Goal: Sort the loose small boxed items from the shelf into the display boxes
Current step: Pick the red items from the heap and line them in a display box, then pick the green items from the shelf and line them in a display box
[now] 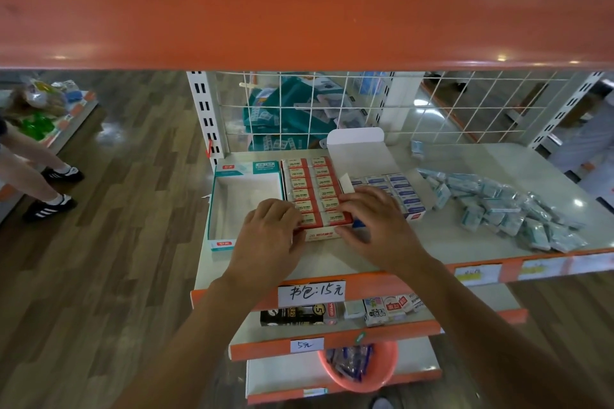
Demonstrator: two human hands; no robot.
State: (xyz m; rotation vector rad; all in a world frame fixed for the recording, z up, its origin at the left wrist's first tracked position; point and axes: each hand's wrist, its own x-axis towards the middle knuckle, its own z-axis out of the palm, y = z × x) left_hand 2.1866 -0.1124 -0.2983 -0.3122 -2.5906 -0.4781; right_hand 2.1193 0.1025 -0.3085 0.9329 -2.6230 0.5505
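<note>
A red display box (324, 232) full of small red-and-cream boxed items (310, 188) stands in the middle of the shelf. My left hand (270, 234) holds its front left corner, fingers curled over the rim. My right hand (373, 222) rests on its front right corner with fingers spread. To its left stands an empty teal-and-white display box (244, 201). A white display box (415, 207) with blue-and-white small boxes (397, 181) sits to the right, its lid (355, 138) raised. Several loose teal-wrapped small boxes (508, 209) lie heaped on the right of the shelf.
The grey shelf (332, 261) has an orange front edge with price labels (310, 292). A wire grid (365, 106) backs it. An orange shelf beam (299, 10) hangs overhead. Lower shelves hold boxed goods (299, 314) and an orange basket (358, 367). A person's legs (33, 173) stand at the left.
</note>
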